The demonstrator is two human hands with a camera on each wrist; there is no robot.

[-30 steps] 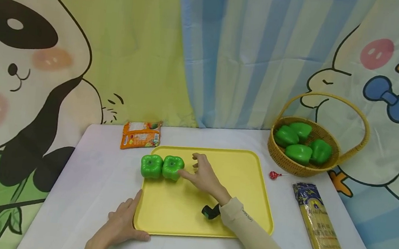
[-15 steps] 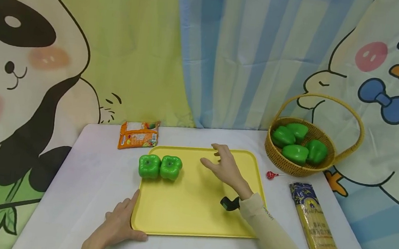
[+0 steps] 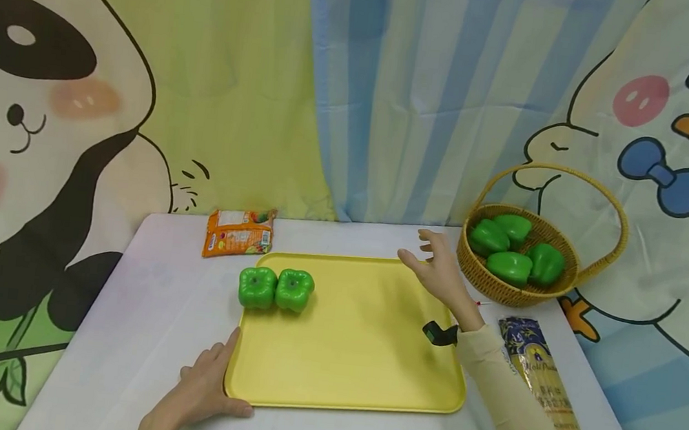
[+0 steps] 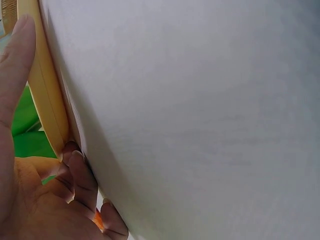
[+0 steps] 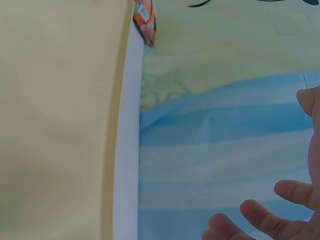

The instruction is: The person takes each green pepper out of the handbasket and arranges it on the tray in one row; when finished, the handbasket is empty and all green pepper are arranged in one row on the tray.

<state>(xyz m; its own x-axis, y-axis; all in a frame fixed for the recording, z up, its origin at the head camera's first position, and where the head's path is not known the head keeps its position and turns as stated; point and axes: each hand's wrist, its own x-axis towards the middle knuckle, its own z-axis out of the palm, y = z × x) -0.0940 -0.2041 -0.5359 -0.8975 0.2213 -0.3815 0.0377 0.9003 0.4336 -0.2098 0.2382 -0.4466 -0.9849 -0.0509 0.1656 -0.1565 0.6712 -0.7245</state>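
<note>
Two green bell peppers, a left one [image 3: 257, 287] and a right one [image 3: 295, 290], sit side by side at the far left of the yellow tray [image 3: 343, 353]. My left hand [image 3: 197, 384] rests against the tray's near left corner, thumb along the front edge and fingers along the left side. In the left wrist view, its fingertips [image 4: 82, 180] touch the rim. Over the tray's far right corner hovers my right hand [image 3: 439, 269], fingers spread and holding nothing. Close to its right stands a wicker basket [image 3: 499, 289] with several green bell peppers [image 3: 510, 267] inside.
An orange snack packet [image 3: 239, 234] lies behind the tray's left end. Right of the tray is a long pack of spaghetti [image 3: 551, 394], partly covered by my right sleeve. A lollipop, mostly hidden by my right wrist, lies near the basket. Printed curtains [image 3: 393, 95] hang behind the table.
My right hand has moved away from the two peppers, rightward and farther back towards the basket. My left hand stays at the tray corner, and the peppers have not moved.
</note>
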